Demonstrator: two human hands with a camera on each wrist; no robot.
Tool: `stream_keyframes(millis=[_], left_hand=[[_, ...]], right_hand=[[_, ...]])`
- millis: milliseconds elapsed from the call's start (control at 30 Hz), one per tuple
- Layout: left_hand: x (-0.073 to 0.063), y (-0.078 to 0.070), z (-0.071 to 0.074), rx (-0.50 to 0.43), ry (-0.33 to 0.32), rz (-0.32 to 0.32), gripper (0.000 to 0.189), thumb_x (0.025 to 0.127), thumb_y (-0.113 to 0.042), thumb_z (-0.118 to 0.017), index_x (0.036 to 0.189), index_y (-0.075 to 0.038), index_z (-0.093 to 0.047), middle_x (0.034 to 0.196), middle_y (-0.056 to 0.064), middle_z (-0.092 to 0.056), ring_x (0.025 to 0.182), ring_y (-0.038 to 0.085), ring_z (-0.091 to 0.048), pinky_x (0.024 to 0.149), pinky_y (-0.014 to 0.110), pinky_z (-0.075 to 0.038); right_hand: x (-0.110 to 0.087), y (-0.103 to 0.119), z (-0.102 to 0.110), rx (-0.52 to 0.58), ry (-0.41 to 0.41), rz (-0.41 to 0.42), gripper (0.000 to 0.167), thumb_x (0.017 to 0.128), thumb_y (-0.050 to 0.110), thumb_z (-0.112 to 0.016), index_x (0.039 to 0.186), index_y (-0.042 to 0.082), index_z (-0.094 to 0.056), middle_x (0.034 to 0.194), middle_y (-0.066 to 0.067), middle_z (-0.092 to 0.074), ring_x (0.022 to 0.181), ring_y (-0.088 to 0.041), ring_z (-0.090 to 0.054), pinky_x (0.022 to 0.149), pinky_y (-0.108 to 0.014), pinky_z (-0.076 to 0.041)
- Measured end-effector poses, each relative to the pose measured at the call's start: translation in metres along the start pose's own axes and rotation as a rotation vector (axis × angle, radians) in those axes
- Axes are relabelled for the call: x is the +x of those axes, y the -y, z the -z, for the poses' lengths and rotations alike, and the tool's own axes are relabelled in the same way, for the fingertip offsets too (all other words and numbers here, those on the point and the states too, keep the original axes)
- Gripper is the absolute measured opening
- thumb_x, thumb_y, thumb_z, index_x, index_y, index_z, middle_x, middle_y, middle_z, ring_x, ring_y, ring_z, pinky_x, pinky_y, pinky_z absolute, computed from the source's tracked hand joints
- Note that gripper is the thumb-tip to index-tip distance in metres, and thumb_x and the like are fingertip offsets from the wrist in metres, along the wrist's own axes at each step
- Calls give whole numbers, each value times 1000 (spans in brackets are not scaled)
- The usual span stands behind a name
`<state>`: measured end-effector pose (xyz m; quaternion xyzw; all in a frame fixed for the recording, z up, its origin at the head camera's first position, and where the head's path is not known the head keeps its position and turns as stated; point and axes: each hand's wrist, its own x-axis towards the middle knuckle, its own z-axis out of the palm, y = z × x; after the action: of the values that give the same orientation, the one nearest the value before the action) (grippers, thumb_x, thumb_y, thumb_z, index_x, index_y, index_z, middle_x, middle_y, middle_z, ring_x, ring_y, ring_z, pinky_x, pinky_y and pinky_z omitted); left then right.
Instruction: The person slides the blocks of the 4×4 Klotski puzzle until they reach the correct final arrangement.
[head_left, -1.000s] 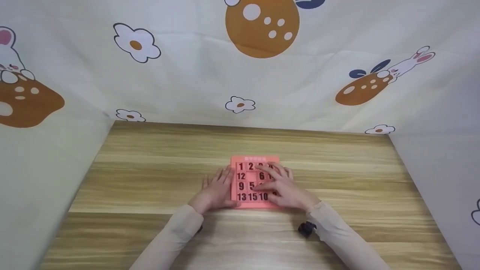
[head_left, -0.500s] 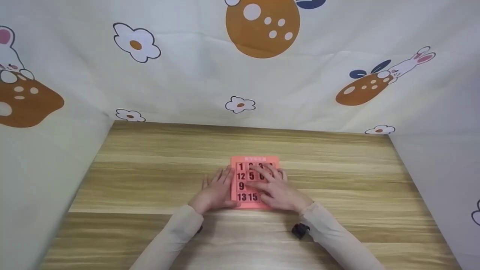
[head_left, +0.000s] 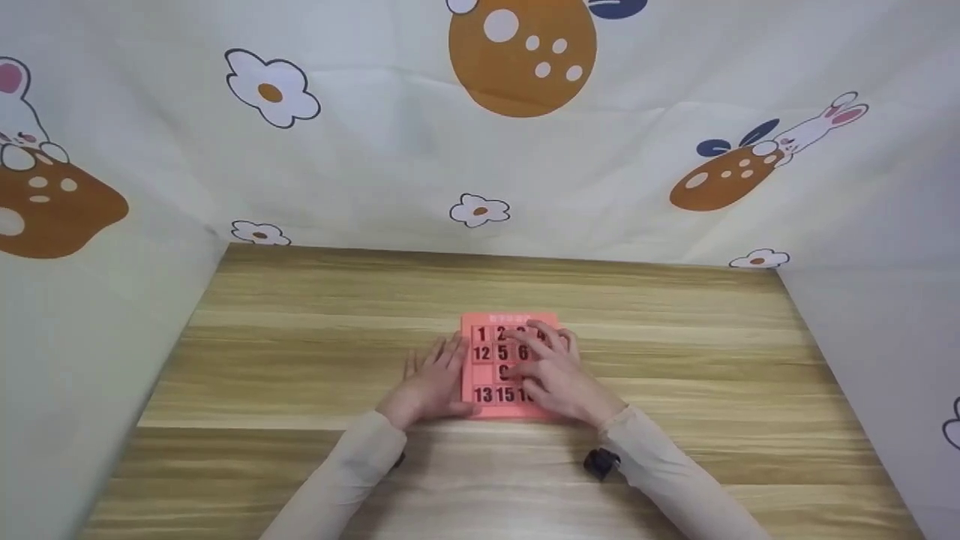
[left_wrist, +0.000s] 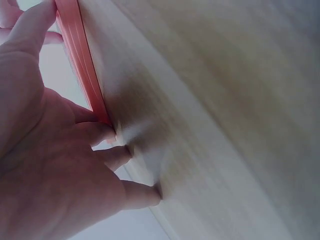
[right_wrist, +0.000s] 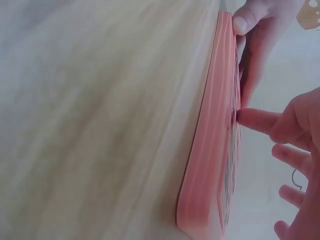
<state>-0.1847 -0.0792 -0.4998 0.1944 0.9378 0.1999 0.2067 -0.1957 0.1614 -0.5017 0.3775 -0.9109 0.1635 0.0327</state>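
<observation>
Pink tray (head_left: 499, 412) of numbered tiles (head_left: 503, 353).
Its edge is touched by the left hand (head_left: 429, 384), tiles by the right hand (head_left: 568, 381); fingers are released.

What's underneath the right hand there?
The pink number puzzle, lying on the wooden table. Beside the right hand, tile 5 and tile 6 show; numbers toward the lower-right corner are covered.

place: screened-off tabletop nook | rabbit-and-flower cloth (head_left: 375, 165) on three sides | wood-grain surface (head_left: 322, 322)
</observation>
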Motion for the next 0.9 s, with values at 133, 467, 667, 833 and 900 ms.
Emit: stream_keyframes(millis=[133, 467, 667, 833, 900], left_hand=[[0, 1, -1, -7, -4, -8, 105, 82, -48, -72, 154, 0, -12, 160, 16, -7, 144, 39, -6, 108, 67, -1], [2, -1, 0, -1, 10, 0, 105, 83, -50, -70, 154, -2, -10, 160, 15, -6, 144, 38, -4, 109, 66, -1], [2, 1, 1, 1, 8, 7, 105, 82, -50, -70, 154, -2, -10, 160, 14, -5, 144, 38, -3, 109, 66, 0], [2, 1, 0, 9, 3, 4, 106, 82, -50, -71, 154, -2, -10, 160, 15, -6, 144, 38, -4, 109, 66, -1], [2, 1, -1, 11, 0, 0, 106, 82, -50, -71, 154, -2, -11, 160, 15, -7, 144, 38, -4, 109, 66, -1]], right_hand=[[7, 1, -2, -10, 21, -10, 34, 86, 17, -62, 119, 22, -71, 153, -6, -33, 139, -38, -21, 106, -65, -18], [13, 1, -8, 77, 109, -31, 38, 89, 22, -59, 126, 22, -66, 158, -4, -23, 142, -37, -12, 108, -66, -8], [9, -3, -5, 106, 53, 28, 35, 85, 18, -61, 118, 23, -71, 155, -6, -28, 141, -38, -16, 107, -67, -10], [8, -6, -4, 47, -17, -80, 32, 84, 22, -65, 116, 18, -70, 153, -11, -30, 139, -39, -20, 106, -66, -16], [9, -6, -4, 31, -5, -103, 33, 83, 24, -66, 115, 19, -69, 155, -12, -28, 139, -41, -19, 105, -66, -16]])
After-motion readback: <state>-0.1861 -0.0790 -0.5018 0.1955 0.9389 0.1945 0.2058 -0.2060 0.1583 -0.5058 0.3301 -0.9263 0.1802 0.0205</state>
